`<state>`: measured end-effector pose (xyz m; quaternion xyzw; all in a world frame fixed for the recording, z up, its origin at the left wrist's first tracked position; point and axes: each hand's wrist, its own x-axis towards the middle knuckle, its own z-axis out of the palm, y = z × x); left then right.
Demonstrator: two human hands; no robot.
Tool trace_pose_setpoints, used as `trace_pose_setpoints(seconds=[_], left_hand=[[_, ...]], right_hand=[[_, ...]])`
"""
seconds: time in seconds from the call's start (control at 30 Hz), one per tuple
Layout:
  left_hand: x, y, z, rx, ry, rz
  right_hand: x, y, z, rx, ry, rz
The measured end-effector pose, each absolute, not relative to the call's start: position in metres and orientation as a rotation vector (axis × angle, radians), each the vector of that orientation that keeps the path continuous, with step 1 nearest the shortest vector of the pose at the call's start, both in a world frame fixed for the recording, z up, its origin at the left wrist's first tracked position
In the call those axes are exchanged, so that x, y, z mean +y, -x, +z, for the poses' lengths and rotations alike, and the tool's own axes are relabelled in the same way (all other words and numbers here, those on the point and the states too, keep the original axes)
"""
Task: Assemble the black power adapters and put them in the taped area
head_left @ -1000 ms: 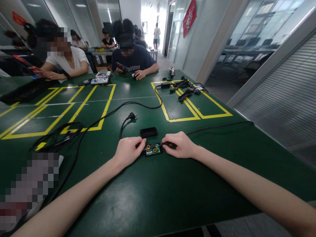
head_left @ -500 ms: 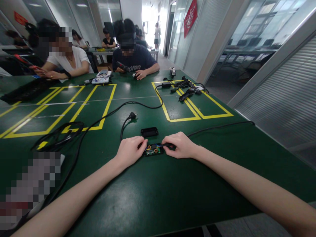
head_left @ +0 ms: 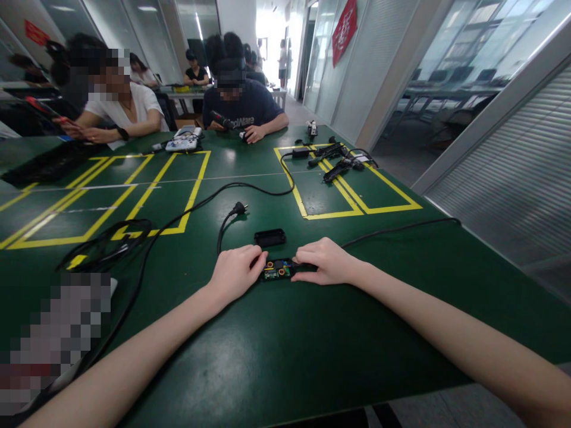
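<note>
A small black case lies on the green table with its inside facing up. Inside it a circuit board shows, with two copper coils and blue and yellow wires. My left hand is closed, fingertips and thumb pinching the left end of the case. At the right end, my right hand grips the case, index finger at the upper corner and thumb at the lower one. The black cable runs out past that hand to the right. Just behind the case lies its black cover, hollow side up.
Near my left hand lies a plug on its cord. Coiled cable and a blurred-out object lie at left. Black tool parts lie in yellow tape outlines at back right. Two people sit across the table, one holding a screwdriver-like tool.
My right thumb has moved down and away from the index finger, from a pinch on the cable to the case's lower right corner. My left hand has stayed in place.
</note>
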<state>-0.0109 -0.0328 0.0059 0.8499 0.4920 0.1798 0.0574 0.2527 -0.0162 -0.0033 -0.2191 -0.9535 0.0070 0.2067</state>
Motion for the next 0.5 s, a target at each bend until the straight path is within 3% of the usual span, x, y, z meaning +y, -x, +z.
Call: trace_pose_setpoints(seconds=[0.5], left_hand=[[-0.0292,0.0097,0.0066,1.595,-2.471,0.612]], right_hand=[[-0.0147,-0.2452,0.0028,-2.629,0.560,-0.289]])
